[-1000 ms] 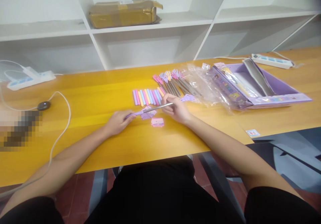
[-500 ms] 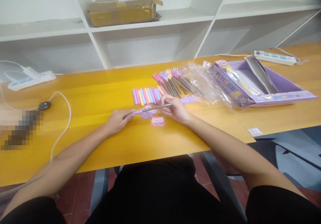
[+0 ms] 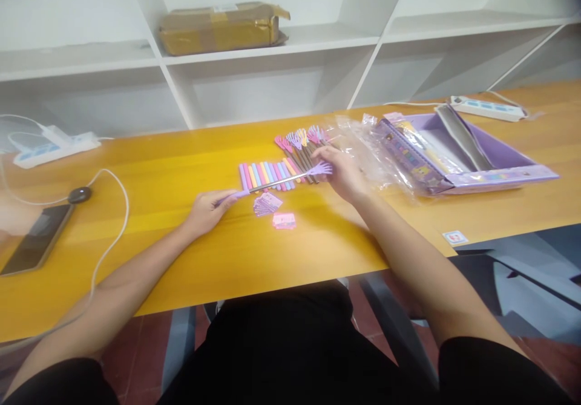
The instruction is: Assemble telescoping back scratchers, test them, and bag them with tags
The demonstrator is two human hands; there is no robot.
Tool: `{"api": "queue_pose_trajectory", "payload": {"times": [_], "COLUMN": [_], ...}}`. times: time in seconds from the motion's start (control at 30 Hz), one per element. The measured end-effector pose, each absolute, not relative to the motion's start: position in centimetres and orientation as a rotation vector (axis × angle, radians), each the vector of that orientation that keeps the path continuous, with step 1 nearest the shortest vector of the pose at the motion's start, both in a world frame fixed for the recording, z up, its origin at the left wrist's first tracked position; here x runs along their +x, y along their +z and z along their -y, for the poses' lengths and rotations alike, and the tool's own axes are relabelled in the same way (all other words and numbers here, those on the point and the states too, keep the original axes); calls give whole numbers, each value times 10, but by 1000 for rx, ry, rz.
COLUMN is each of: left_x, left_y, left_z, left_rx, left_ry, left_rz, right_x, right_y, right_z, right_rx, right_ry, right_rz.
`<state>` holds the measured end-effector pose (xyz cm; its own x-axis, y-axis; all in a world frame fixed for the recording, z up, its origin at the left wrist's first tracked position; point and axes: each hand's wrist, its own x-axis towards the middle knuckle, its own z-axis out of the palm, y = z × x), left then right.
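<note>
A back scratcher with a purple handle, a slim metal rod [image 3: 281,181] and a purple hand-shaped head [image 3: 320,169] is held across the table. My left hand [image 3: 207,212] is closed around its handle. At the other end, my right hand [image 3: 345,172] curls about the head, with the fingers bent above it; the exact contact is hard to see. Under the rod lies a row of pastel sticks [image 3: 259,172]. Several more back scratchers [image 3: 303,151] lie behind. Nearer to me are a fan of purple cards [image 3: 267,203] and a small pink card pile [image 3: 284,221].
Clear plastic bags [image 3: 370,157] and a purple display box [image 3: 503,178] lie to the right. A phone [image 3: 39,238], a cable with a dark round piece [image 3: 80,195] and a power strip [image 3: 57,149] are on the left. Behind, shelves hold a taped carton [image 3: 222,29].
My right hand has moved right and up, from the metal rod to the head of the back scratcher. The left hand keeps its hold on the handle. The view has shifted slightly.
</note>
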<state>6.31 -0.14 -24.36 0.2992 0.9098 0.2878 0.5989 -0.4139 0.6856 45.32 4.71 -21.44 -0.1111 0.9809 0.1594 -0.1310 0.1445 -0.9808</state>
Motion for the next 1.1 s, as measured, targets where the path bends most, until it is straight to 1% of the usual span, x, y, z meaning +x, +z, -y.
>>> {"api": "queue_pose_trajectory", "payload": {"times": [0.13, 0.27, 1.1], "left_x": [64, 62, 56], "left_y": [-243, -243, -240], "left_z": [3, 5, 19], "left_rx": [2211, 2243, 2536], "left_ry": [904, 901, 877], "left_rz": [-1299, -1292, -1197], "right_x": [453, 446, 437], "right_y": [-215, -214, -223], "right_z": [-40, -30, -22], "right_rx": [-1064, -1090, -1012], "right_ry": [1213, 1225, 1283], "right_rz": [1467, 1562, 1499]}}
